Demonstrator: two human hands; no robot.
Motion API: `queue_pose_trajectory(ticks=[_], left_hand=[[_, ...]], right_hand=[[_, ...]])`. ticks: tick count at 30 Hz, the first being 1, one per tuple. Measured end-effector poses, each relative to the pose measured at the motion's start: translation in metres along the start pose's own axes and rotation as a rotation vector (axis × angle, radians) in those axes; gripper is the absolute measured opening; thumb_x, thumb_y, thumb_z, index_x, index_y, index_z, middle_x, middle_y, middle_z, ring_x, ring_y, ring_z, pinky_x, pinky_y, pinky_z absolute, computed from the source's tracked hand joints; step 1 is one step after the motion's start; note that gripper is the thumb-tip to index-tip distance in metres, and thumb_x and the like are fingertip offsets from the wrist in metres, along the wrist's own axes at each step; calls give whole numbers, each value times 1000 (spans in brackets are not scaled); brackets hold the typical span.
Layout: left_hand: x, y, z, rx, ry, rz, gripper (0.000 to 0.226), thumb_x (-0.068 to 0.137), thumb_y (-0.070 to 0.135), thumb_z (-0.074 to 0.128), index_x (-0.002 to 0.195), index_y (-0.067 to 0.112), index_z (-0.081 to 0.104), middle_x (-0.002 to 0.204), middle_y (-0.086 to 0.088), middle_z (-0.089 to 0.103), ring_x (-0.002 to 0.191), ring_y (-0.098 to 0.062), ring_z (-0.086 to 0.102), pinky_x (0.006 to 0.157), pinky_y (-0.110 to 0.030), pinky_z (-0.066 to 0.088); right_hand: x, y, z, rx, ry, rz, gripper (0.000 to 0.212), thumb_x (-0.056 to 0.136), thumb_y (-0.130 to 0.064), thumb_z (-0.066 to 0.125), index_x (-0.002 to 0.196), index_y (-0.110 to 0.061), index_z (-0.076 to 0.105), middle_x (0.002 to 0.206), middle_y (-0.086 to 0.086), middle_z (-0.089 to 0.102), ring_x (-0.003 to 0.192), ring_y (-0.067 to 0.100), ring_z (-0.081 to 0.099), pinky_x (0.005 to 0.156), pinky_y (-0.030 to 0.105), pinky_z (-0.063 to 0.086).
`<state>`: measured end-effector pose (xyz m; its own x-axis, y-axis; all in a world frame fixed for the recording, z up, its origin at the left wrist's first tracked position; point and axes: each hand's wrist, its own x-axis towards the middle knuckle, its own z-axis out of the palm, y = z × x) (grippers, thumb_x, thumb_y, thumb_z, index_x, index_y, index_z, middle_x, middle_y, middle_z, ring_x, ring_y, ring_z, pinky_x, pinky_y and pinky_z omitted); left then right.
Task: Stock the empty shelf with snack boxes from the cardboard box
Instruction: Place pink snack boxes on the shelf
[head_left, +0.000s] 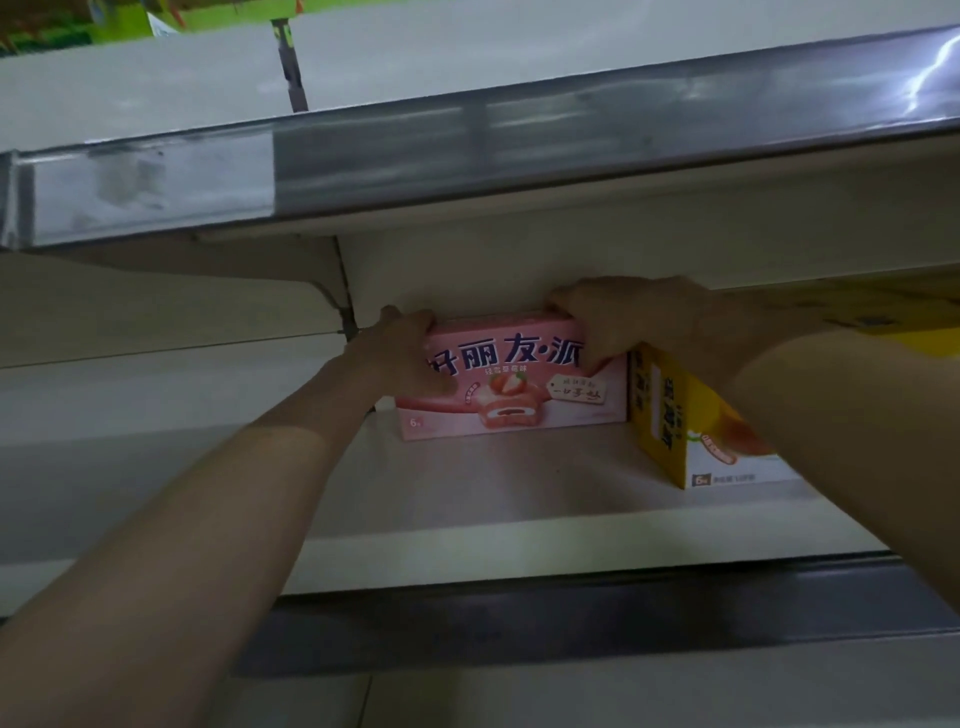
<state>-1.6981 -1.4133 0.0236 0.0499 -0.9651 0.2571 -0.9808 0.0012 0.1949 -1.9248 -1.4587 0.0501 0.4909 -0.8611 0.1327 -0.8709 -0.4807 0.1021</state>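
Observation:
A pink snack box (519, 387) with a strawberry cake picture stands upright at the back of the white shelf (467, 499). My left hand (405, 353) grips its left end, fingers curled over the top corner. At the box's right top corner my right hand (618, 322) holds on, thumb down the front face. A yellow snack box (675, 426) stands just right of the pink one, partly hidden behind my right forearm. The cardboard box is out of view.
The upper shelf's grey price rail (467, 156) hangs low over the opening. The lower shelf's dark front rail (571, 613) runs below my arms. A bracket joint (345, 317) sits at the back wall left of the pink box. Yellow packaging (909, 317) shows at far right.

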Motion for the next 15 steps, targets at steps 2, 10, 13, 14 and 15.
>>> queue_pose_trajectory(ticks=[2,10,13,14,15], left_hand=[[6,0,6,16,39,5,66,73,35,78,128,16,47,124,-14,38,101,-35,58,87,-37,51],[17,3,19,66,93,-18,66,78,30,74,131,9,42,133,-17,30,106,-41,55,83,-38,47],[10,14,23,184,153,-71,72,81,33,72,139,14,34,138,-17,27,123,-41,39,89,-43,42],[8,18,26,246,188,-61,77,80,36,73,141,17,31,140,-17,26,127,-40,34,94,-45,40],[6,21,30,293,215,-37,83,78,41,74,143,19,27,142,-16,26,130,-39,30,98,-48,37]], right_hand=[[4,1,3,-43,52,-2,70,69,-20,82,128,-12,47,117,10,58,99,26,58,71,27,42],[13,-9,5,-224,51,70,59,74,-24,80,124,-13,52,114,7,59,100,24,60,69,29,44],[10,-22,12,-300,100,171,41,89,-10,60,129,-8,51,123,10,56,111,27,57,80,35,46],[6,-28,14,-332,145,200,41,92,-8,54,132,-6,47,128,13,53,115,31,54,92,41,45],[3,-33,17,-357,211,206,43,92,-7,50,135,-5,42,130,17,49,116,35,52,100,49,40]])
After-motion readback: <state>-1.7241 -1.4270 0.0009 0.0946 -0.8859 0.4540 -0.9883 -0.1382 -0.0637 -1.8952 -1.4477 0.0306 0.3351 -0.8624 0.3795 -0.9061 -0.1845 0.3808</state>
